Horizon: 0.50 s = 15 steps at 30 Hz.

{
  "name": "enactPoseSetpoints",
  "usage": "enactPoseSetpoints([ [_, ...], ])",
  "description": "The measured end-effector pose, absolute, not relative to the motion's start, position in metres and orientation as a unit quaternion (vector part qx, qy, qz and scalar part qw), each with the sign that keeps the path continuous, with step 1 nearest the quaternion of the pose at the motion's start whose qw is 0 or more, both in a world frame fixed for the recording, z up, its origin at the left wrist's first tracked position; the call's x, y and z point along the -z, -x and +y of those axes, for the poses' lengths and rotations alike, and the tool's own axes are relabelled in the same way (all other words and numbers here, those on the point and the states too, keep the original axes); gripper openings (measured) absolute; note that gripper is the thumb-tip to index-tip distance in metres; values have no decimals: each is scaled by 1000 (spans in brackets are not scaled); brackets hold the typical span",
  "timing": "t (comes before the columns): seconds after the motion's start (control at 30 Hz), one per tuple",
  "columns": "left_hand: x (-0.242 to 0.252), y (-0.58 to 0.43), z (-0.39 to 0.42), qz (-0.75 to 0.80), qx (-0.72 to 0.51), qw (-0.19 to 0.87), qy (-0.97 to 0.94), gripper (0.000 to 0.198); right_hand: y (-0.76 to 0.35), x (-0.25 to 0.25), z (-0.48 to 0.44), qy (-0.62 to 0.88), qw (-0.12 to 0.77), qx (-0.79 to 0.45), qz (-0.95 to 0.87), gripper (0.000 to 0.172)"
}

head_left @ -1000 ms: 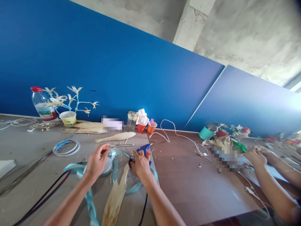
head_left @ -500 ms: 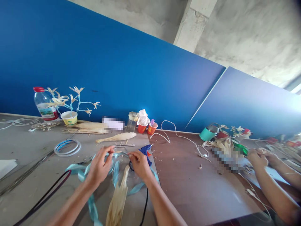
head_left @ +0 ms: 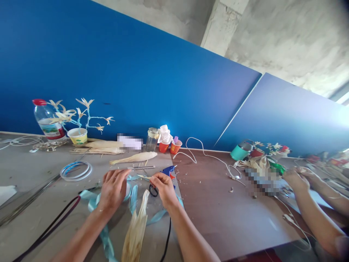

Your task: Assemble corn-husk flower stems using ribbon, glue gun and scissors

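Note:
My left hand rests palm down over a roll of light blue ribbon, its fingers stretched toward the middle of the table. My right hand is closed in a pinch on a thin pale strip that points left toward the left fingertips. A blue glue gun lies just behind the right hand, and black scissor handles show below its thumb. A dried corn husk lies between my forearms.
A water bottle, a yellow cup with a husk-flower twig, more husks, a glass jar and red cups line the blue wall. Ribbon rings lie left. Another person's hands work at the right.
My right hand has left the glue gun and now pinches a thin strip. My left hand has lowered flat onto the ribbon roll. The view has shifted slightly.

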<state>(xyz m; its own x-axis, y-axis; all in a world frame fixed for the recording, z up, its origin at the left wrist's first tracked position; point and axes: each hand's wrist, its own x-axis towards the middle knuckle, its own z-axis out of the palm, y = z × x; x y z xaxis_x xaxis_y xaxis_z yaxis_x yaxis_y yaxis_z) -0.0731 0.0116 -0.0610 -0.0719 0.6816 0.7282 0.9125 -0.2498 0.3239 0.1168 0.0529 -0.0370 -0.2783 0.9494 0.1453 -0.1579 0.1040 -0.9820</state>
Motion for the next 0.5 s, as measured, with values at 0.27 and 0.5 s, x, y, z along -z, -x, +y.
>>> enactPoseSetpoints([
  [0.27,41,72,6,-583,566,-182,554,33,-128,24,52,304,503,-474,-656,18],
  [0.5,29,56,3,-542,475,-422,550,40,-131,16,46,308,413,-357,-779,16],
])
